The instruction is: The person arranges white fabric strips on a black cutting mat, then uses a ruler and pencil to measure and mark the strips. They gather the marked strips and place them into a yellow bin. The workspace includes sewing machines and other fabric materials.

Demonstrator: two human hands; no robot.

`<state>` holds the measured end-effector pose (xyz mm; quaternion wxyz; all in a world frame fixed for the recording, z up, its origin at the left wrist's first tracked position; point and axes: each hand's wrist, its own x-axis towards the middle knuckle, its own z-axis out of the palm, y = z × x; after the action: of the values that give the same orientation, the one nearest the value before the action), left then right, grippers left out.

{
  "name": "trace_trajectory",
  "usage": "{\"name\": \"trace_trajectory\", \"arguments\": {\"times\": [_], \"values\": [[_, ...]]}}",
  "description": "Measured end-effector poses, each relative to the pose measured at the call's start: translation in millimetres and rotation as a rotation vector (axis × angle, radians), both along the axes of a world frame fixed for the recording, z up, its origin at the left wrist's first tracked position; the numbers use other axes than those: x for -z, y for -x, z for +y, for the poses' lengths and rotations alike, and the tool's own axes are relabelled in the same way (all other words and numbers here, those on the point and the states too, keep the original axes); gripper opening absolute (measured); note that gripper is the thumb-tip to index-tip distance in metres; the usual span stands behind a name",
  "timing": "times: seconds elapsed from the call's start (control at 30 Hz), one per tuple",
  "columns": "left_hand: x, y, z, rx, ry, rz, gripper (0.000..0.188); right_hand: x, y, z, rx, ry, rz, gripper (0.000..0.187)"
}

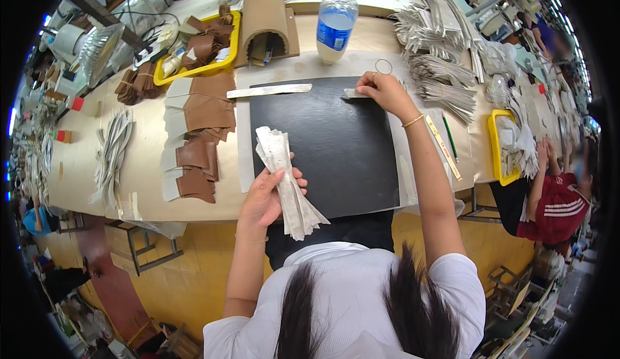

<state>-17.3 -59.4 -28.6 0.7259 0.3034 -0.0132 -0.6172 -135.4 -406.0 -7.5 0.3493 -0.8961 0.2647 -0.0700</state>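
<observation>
My left hand is closed around a fanned bundle of whitish strips, held up over the near part of a black mat. At the mat's far right corner, the fingers of my right hand pinch a short pale strip; part of it is hidden under the fingertips. A longer pale strip lies flat across the mat's far left corner, sticking out past its edge. Left of the mat, overlapping brown and grey pieces are laid out in a column.
Behind the mat stands a plastic bottle, beside a brown arched holder. A yellow tray holds brown pieces. Bundled strips pile up at far right, and a ruler lies nearer. A co-worker sits at right.
</observation>
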Motion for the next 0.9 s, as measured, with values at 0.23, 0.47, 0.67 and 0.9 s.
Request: {"name": "trace_trajectory", "arguments": {"times": [0.23,0.47,0.67,0.9], "values": [[-4,5,2,-0.039,-0.072,-0.075,0.032,19,-17,47,0.031,0.305,-0.297,0.018],[-3,8,-3,-0.030,-0.129,-0.179,0.034,-24,-11,141,-0.180,-0.367,-0.269,0.027],[-4,9,2,0.021,-0.063,-0.094,0.032,-3,-8,147,-0.218,-1.000,-0.388,0.027],[-3,19,5,0.150,0.110,0.157,0.027,-12,-4,154,-0.297,-0.910,-0.474,0.027]]}}
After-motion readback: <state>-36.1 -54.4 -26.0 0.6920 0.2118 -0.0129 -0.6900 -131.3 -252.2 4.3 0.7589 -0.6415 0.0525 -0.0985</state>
